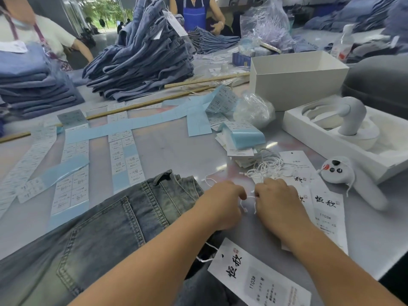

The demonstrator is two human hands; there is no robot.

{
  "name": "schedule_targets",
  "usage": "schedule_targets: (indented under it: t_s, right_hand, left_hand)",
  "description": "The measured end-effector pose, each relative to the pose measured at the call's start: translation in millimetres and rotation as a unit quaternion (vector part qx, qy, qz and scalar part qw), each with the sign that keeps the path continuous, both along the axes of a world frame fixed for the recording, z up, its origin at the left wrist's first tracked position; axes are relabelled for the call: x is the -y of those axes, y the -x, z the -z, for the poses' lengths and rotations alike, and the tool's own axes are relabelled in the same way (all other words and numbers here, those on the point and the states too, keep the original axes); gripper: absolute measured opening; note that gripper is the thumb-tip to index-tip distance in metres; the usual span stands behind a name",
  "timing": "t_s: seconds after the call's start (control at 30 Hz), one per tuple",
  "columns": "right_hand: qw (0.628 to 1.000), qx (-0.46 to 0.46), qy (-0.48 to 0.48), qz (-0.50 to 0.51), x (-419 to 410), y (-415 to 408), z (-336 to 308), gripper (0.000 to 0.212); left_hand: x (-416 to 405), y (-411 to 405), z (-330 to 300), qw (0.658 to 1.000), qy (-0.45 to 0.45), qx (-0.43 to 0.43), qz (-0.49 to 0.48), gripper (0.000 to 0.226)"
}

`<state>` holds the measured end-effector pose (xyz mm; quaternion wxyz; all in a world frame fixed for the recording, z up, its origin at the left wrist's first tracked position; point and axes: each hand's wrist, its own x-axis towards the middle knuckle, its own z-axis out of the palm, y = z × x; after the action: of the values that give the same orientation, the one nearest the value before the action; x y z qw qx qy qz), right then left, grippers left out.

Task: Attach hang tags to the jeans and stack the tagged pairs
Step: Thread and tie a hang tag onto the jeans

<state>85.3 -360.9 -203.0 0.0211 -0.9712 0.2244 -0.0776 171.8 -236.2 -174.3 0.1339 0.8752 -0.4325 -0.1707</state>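
A faded blue pair of jeans lies flat in front of me, back pocket up, waistband toward the table's middle. My left hand and my right hand meet just right of the waistband, each pinching an end of a thin white string. A white hang tag with black characters lies near my left forearm, a string looped from its top. More hang tags lie under and beside my right hand. A tangle of white strings sits just beyond my hands.
Strips of blue-backed size stickers cover the table's left and middle. Stacked jeans rise at the back, with another stack at the left. A white open box, a tray holding a white device and a white controller stand at the right. People work across the table.
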Motion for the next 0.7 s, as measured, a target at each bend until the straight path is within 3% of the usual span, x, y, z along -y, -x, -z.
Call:
schedule_targets:
  t_s: [0.13, 0.27, 0.4, 0.47, 0.57, 0.7]
  right_hand:
    - [0.999, -0.040, 0.034, -0.008, -1, -11, -11, 0.019]
    - [0.995, 0.098, 0.008, 0.027, 14, -23, -32, 0.014]
    - [0.992, 0.128, -0.009, 0.018, 12, -25, -36, 0.022]
    - [0.987, 0.132, -0.083, -0.050, 0, -17, -30, 0.023]
    - [0.946, 0.097, -0.261, -0.168, -27, 7, -23, 0.014]
    - [0.937, 0.002, -0.303, -0.174, -55, 32, -19, 0.031]
  left_hand:
    - [-12, 2, -4, 1.000, 0.024, 0.019, -0.003, 0.032]
    - [-36, -3, -17, 0.999, 0.042, 0.018, -0.010, 0.022]
    - [-59, -3, -26, 0.999, -0.010, 0.018, 0.030, 0.023]
    - [-70, -3, -28, 0.999, 0.002, -0.010, 0.046, 0.023]
    - [-82, -4, -31, 0.997, -0.012, -0.033, 0.071, 0.035]
    - [-95, -5, -27, 0.999, 0.025, -0.005, 0.031, 0.039]
